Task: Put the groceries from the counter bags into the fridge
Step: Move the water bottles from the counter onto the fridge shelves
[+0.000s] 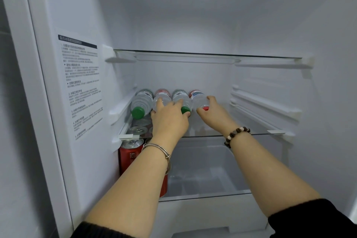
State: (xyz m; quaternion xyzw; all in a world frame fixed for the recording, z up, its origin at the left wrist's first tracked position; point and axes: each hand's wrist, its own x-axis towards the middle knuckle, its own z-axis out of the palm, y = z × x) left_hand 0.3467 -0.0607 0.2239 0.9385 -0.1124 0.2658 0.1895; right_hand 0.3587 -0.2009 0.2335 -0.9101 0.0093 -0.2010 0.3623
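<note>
Head view, the only one. Four water bottles lie on their sides in a row at the left of the fridge's middle glass shelf (241, 128), caps toward me, flank against flank: left green-capped bottle (141, 101), red-labelled bottle (163, 93), second green-capped bottle (180, 95), red-capped bottle (198, 96). My left hand (170, 117) lies over the red-labelled bottle and hides its cap. Its fingers (160, 102) are fairly straight and spread, one reaching onto the second green-capped bottle. My right hand (214, 111) has thumb and fingers curled round the neck end of the red-capped bottle. Judgement: probably full, so moderately heavy; thin clear plastic that gives under a squeeze; round, so likely to roll on smooth glass toward the right of the shelf. Best hold is the stiffer shoulder just behind the cap, or a flat push on the flank. Under the shelf at left stand upright cola cans (131, 153), more tops showing through the glass. Right of them is a clear drawer (208, 172); I cannot make out its contents.
</note>
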